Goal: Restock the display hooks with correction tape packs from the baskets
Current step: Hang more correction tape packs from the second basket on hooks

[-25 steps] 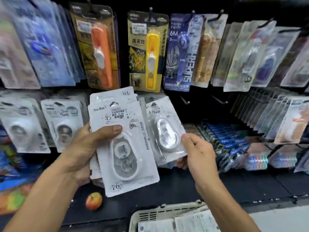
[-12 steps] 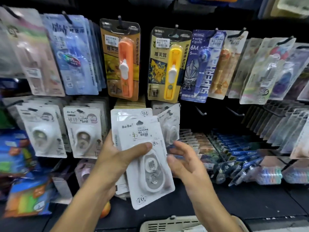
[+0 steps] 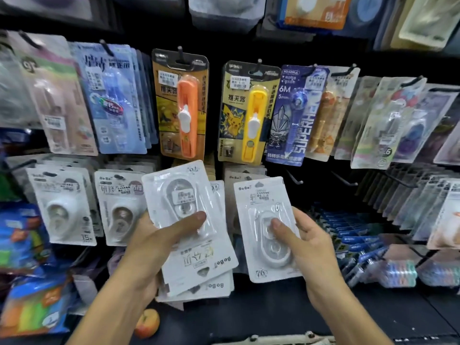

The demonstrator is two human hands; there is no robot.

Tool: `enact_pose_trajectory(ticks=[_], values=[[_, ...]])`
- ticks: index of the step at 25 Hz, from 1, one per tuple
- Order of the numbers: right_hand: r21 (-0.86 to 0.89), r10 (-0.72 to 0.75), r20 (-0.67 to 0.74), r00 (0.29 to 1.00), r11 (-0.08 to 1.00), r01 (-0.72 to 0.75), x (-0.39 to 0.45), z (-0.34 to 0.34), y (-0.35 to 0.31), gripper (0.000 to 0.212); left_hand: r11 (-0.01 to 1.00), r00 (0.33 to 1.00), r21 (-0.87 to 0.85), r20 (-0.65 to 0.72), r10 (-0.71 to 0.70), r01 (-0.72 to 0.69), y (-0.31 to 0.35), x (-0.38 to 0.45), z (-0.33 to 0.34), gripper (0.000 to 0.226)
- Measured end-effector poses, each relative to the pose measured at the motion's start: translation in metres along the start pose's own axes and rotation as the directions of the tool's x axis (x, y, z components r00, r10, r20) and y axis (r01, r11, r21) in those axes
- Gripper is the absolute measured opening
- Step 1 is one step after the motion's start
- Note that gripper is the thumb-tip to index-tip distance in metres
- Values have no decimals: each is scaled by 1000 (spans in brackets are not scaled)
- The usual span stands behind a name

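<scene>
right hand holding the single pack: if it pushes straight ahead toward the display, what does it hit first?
Probably the BoBo packs already hanging just behind the single pack that the right hand holds. The bare hook sits slightly right of that line. Depth is unclear.

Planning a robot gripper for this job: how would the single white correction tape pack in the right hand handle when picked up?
The single pack probably handles as light: the right hand holds it by thumb and fingers alone. Its thin flat card looks fairly stiff, staying upright and unbent. The glossy clear blister may be slippery, so gripping the card edges seems safer.
</scene>
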State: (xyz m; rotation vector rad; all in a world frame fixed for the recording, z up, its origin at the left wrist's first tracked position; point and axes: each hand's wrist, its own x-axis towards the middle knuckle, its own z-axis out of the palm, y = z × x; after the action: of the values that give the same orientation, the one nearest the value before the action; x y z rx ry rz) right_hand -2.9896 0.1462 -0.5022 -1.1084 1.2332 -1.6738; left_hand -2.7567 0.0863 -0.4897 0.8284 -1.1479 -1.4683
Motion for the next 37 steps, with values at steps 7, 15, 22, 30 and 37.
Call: enact_pose_trajectory(ticks=[7, 15, 22, 30, 37], values=[[-276, -75, -318, 945, 961, -17, 21, 14, 11, 36, 998, 999, -56, 32, -23, 25, -5, 0, 10, 61], [-401, -127, 176, 976, 896, 189, -21, 37, 14, 44, 997, 999, -62, 23, -34, 35, -19, 2, 27, 54], [14, 114, 4, 993, 993, -114, -8, 19, 3, 20, 980, 946, 139, 274, -175, 141, -19, 2, 13, 90], [-171, -22, 288, 957, 983, 74, 8, -58, -54, 29, 919, 999, 393, -43, 16, 2, 6, 5, -6, 72], [-424, -167, 257, 952, 866, 266, 30, 20, -55, 14, 975, 915, 107, 340, -218, 193, -9, -4, 33, 50]])
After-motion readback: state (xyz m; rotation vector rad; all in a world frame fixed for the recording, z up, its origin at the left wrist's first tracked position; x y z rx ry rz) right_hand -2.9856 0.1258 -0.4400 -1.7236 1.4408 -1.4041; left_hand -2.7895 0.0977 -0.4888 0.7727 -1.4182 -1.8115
